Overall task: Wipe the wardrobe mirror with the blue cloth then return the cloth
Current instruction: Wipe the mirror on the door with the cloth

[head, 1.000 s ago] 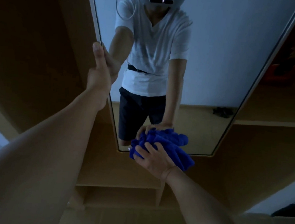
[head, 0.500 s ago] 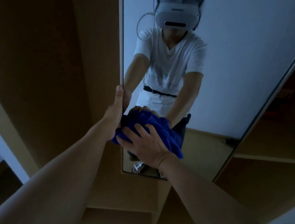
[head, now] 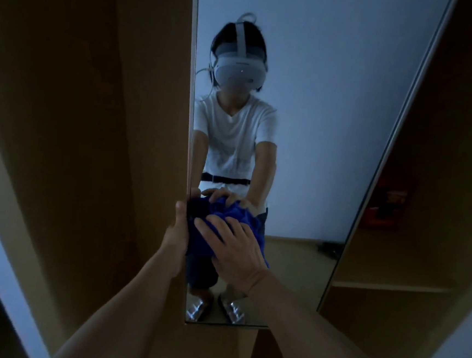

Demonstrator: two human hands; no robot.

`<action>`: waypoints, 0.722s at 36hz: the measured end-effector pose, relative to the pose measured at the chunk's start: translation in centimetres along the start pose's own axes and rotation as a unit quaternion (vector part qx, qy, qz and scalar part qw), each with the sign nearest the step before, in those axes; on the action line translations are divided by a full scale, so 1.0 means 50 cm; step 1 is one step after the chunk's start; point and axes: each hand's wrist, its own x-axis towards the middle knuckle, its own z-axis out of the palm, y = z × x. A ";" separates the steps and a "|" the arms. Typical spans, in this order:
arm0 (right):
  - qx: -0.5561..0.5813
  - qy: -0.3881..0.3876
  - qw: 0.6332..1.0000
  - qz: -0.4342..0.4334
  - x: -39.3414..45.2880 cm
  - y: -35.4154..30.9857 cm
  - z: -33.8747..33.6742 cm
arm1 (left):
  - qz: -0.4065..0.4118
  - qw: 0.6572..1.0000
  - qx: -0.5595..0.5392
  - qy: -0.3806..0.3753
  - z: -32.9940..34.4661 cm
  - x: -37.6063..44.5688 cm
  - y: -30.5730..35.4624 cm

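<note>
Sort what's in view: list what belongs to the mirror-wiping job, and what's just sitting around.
Part of the job:
blue cloth, pressed on the glass
mirror
right hand, spread on the cloth
left hand, holding the mirror's left edge

Just around:
wooden shelf to the right
red item above it, too dim to identify

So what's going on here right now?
A person is wiping the wardrobe mirror. The right hand presses a bunched blue cloth flat-fingered against the glass near its left edge, low down. The left hand holds the mirror door's left edge, thumb on the front, the other fingers hidden behind the door. The cloth is not yet put back.
</note>
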 end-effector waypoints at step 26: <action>0.410 0.166 0.808 0.389 0.004 0.015 -0.238 | -0.143 0.962 0.014 -0.234 0.010 -0.189 0.118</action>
